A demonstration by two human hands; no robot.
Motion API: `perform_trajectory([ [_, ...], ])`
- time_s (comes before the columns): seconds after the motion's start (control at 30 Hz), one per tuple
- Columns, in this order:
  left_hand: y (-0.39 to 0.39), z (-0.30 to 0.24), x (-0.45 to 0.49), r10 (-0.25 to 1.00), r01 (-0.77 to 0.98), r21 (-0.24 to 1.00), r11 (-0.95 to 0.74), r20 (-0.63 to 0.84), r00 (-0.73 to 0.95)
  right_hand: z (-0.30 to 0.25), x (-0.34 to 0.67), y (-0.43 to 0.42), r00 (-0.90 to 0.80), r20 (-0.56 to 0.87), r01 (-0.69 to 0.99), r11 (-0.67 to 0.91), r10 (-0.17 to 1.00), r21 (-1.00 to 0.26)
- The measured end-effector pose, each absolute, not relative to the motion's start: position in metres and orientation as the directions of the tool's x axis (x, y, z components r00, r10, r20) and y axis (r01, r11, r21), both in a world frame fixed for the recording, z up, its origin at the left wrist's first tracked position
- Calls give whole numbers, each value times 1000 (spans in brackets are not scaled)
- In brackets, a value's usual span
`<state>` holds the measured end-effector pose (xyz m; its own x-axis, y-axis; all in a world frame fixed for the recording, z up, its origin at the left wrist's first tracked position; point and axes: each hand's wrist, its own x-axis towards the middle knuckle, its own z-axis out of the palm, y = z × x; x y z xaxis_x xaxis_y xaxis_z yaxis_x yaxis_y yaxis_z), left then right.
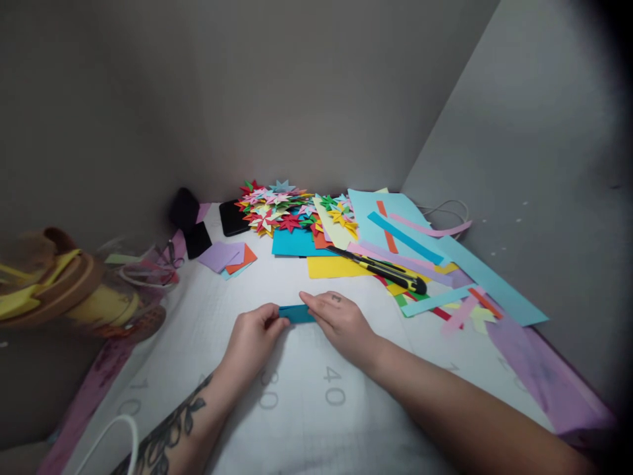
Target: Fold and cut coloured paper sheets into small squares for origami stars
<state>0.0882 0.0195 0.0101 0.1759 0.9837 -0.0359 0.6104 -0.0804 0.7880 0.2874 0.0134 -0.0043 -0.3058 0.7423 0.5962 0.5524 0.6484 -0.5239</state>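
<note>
A folded blue strip of paper (297,314) is between my two hands, just above or on the white numbered mat (297,429). My left hand (260,330) pinches its left end between thumb and fingers. My right hand (341,323) lies over the right end, its fingers straight and pressed together; that end of the paper is hidden beneath them. Beyond the hands lie a yellow sheet (336,267) and a blue sheet (291,244). A black and yellow utility knife (390,272) rests on the papers to the right.
Folded paper stars (277,204) are heaped at the back. Light blue sheets (370,218) and coloured strips spread to the right. Purple paper squares (220,256) and a black phone (233,218) lie back left. A clear cup (113,303) with a brown rim stands at the left edge.
</note>
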Motion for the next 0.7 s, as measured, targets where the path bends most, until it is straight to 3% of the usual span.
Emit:
perform_trajectory([
  [0.17,21,10,88,978,657,747,-103,-46,206,-8,287,15,-306,577,557,634,757,-536],
  [0.33,19,14,89,977,671,729,-138,-12,215,-5,287,13,-192,510,480,533,839,-697],
  [0.53,18,16,90,969,561,823,-83,-64,237,1,286,12,-65,314,360,316,947,-878],
  [0.7,17,16,92,973,373,928,9,-94,210,5,286,9,-123,292,323,316,949,-892],
])
